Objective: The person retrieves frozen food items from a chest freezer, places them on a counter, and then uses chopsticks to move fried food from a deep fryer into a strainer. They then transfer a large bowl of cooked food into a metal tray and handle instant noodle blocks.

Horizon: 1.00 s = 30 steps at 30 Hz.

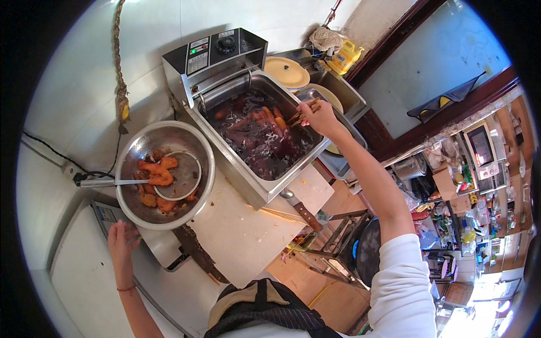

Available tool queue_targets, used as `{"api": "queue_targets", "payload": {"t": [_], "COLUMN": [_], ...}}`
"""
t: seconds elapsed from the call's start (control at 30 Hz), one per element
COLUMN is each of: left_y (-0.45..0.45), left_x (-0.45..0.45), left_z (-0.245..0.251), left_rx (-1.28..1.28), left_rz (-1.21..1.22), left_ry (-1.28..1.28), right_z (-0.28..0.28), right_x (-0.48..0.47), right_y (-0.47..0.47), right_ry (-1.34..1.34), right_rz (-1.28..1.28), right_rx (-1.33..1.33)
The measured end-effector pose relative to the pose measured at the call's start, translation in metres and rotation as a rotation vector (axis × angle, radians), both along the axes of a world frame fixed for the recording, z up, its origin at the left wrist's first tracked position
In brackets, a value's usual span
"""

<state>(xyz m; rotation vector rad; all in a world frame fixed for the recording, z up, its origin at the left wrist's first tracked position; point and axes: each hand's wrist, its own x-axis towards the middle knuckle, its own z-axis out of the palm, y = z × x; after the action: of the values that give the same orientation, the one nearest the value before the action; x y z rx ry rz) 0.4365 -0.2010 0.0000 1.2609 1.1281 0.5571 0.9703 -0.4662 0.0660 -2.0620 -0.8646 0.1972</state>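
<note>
My right hand (318, 115) grips a bunch of wooden chopsticks (299, 117) at the right rim of an electric deep fryer (270, 192). Several orange-brown fried pieces (270, 118) float in its dark, bubbling oil. On the left, a perforated steel colander (131, 145) holds more fried pieces (158, 171) and a round wire-rimmed strainer (200, 169), whose handle juts out over the left rim. Below that handle hovers my left hand (122, 238), fingers apart, with nothing in it. The chopstick tips are hidden or too small to make out.
A ladle with a wooden handle (307, 215) and thin sticks (281, 214) lie on the white board (249, 236) by the fryer's near side. Behind stand a yellow lid (286, 72), a steel sink (338, 91) and a yellow bottle (344, 58). A black wok (367, 253) is at lower right.
</note>
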Motion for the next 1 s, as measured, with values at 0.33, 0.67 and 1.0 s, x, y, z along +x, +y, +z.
{"api": "queue_targets", "payload": {"t": [0.33,0.67,1.0], "left_y": [-0.074,-0.176,-0.208], "left_x": [-0.072,-0.123,-0.099], "left_z": [-0.019,-0.115,-0.162], "left_rx": [-0.115,0.101,-0.052], "left_rz": [-0.149,-0.868,-1.215], "left_ry": [0.197,0.548,0.663], "right_z": [0.033,0.088,-0.009], "right_x": [-0.058,-0.183,-0.324], "right_y": [0.021,0.051,0.086], "right_ry": [0.290,-0.280,-0.766], "right_rz": [0.175,0.318,0.732], "right_rx": [0.028,0.151,-0.400]}}
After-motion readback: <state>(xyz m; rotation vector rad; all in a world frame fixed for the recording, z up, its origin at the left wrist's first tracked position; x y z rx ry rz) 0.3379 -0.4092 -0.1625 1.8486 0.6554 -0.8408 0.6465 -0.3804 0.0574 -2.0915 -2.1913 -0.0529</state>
